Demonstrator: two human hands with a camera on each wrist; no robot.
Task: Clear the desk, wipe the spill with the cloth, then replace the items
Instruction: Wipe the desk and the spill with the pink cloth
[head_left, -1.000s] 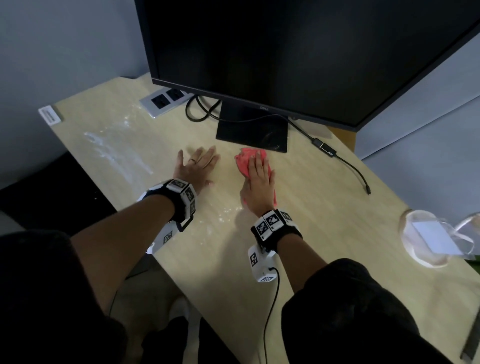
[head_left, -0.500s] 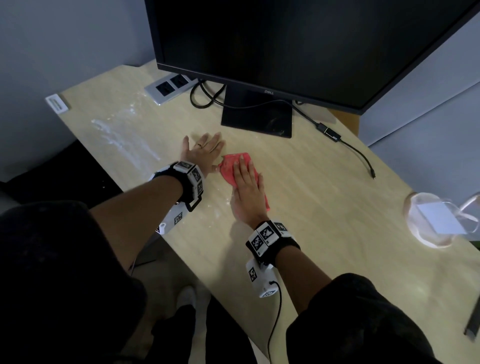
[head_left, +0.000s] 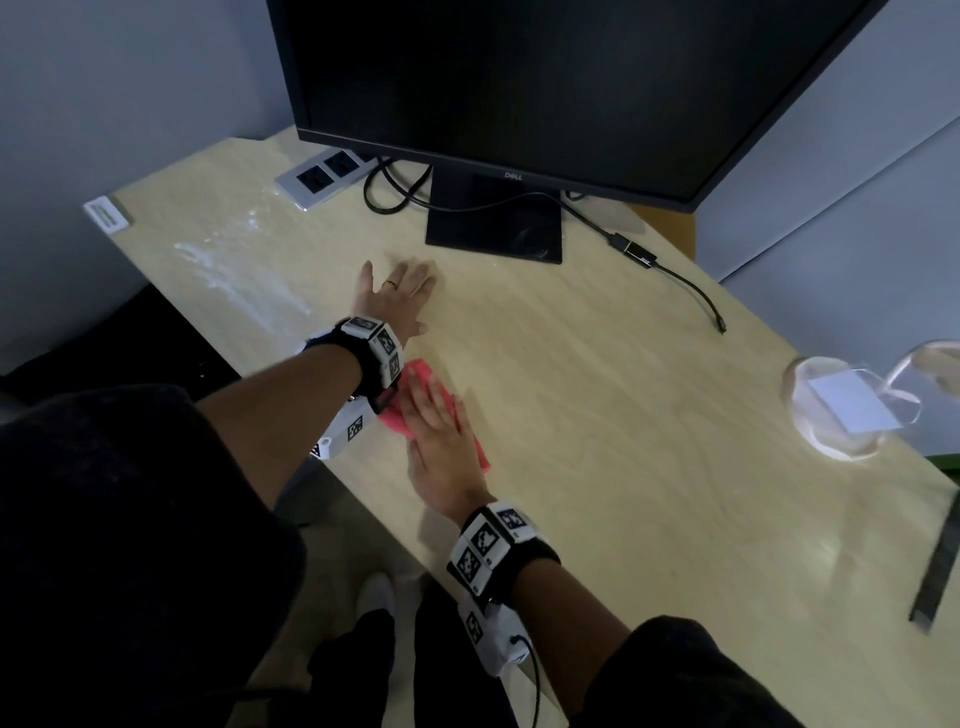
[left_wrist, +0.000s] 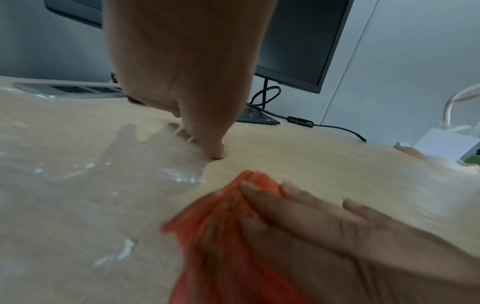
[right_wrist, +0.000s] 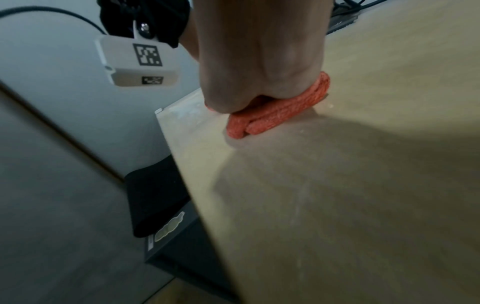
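Note:
A folded red cloth (head_left: 415, 379) lies on the light wooden desk (head_left: 597, 415) near its front left edge. My right hand (head_left: 441, 431) presses flat on the cloth with straight fingers; the cloth (right_wrist: 272, 115) bulges out from under the palm in the right wrist view, and the cloth (left_wrist: 221, 226) is blurred in the left wrist view. My left hand (head_left: 397, 299) rests flat on the desk just beyond, fingers spread. White spill streaks (head_left: 234, 280) cover the desk's left part, and smears (left_wrist: 179, 179) sit close beside the left thumb.
A black monitor (head_left: 545, 93) on its stand (head_left: 493, 228) fills the back. A socket panel (head_left: 322, 176) and cables lie behind the hands, one loose cable end (head_left: 719, 325) to the right. A clear container (head_left: 852, 405) sits at the far right. The desk edge drops off left.
My right hand has dragged the cloth toward me and leftward, from near the monitor stand to beside my left wrist. The left hand stayed flat on the desk.

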